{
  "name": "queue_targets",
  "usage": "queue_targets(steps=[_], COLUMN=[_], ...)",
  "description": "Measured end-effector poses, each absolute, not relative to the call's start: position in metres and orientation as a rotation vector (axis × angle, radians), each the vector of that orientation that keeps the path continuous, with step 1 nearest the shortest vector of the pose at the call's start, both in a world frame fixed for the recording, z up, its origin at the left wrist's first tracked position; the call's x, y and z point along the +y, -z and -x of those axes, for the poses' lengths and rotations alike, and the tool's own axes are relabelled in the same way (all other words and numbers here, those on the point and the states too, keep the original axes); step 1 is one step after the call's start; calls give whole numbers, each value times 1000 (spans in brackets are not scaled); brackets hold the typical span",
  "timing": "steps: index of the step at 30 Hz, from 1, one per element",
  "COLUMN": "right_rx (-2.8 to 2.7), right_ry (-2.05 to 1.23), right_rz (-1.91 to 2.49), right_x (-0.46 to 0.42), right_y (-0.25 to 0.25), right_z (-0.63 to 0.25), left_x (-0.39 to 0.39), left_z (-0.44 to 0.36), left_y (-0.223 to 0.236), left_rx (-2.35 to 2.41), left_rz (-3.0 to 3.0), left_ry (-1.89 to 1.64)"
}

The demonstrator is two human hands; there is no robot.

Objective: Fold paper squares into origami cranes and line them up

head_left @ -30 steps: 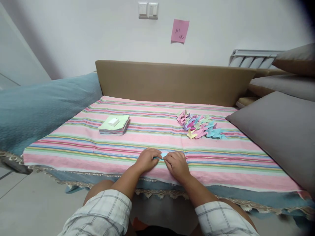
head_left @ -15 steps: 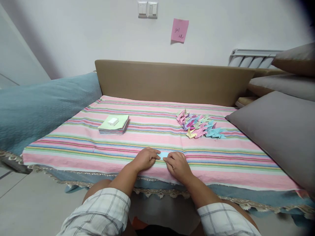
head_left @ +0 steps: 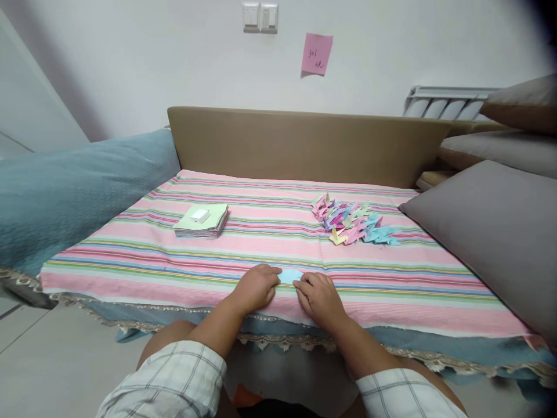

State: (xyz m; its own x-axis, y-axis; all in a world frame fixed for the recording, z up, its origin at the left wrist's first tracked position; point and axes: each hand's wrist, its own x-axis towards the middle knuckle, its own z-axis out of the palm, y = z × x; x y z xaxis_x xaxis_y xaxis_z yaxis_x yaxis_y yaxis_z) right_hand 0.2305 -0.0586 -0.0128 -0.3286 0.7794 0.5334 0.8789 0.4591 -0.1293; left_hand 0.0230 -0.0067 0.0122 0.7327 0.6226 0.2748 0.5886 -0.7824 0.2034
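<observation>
A small piece of light blue folded paper (head_left: 289,276) lies low over the striped cloth (head_left: 261,249), between my two hands. Its left end is pinched by the fingers of my left hand (head_left: 257,288). At its right end, my right hand (head_left: 319,296) closes thumb and fingers on the edge. The fingers cover both ends, so the exact folds there are hidden. Beyond my right hand lies a pile of folded paper cranes (head_left: 352,223) in pink, purple, yellow, green and blue.
To the left, a stack of square paper sheets (head_left: 202,226) carries a small white block (head_left: 199,216). Grey cushions (head_left: 491,232) are heaped on the right. A brown backrest (head_left: 296,145) runs along the back, and a blue covered armrest (head_left: 96,180) is at the left.
My hands have drawn slightly apart, the left going left and the right going right. More of the light blue paper shows between them. The crane pile and sheet stack stay put.
</observation>
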Motion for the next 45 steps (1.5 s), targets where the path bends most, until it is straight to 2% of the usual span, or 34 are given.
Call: queue_targets(steps=[14, 21, 34, 39, 42, 45], right_rx=[-2065, -2301, -2423, -2411, -2406, -2418], right_ry=[265, 304, 107, 68, 72, 76], right_rz=[1410, 1268, 1470, 1492, 1479, 1481], right_x=[-63, -62, -60, -60, -60, -61], right_y=[11, 31, 36, 33, 35, 37], right_z=[-236, -218, -216, -215, -215, -216], left_x=[-41, -44, -27, -20, -28, -37], left_z=[-32, -31, -5, -7, -24, -38], left_y=[-3, -3, -8, -9, -1, 10], left_rx=[1247, 1271, 1523, 1444, 1126, 1056], left_rz=[-2945, -2885, -2745, -2732, -2919, -2939], left_ry=[-353, -385, -720, -997, -779, -588])
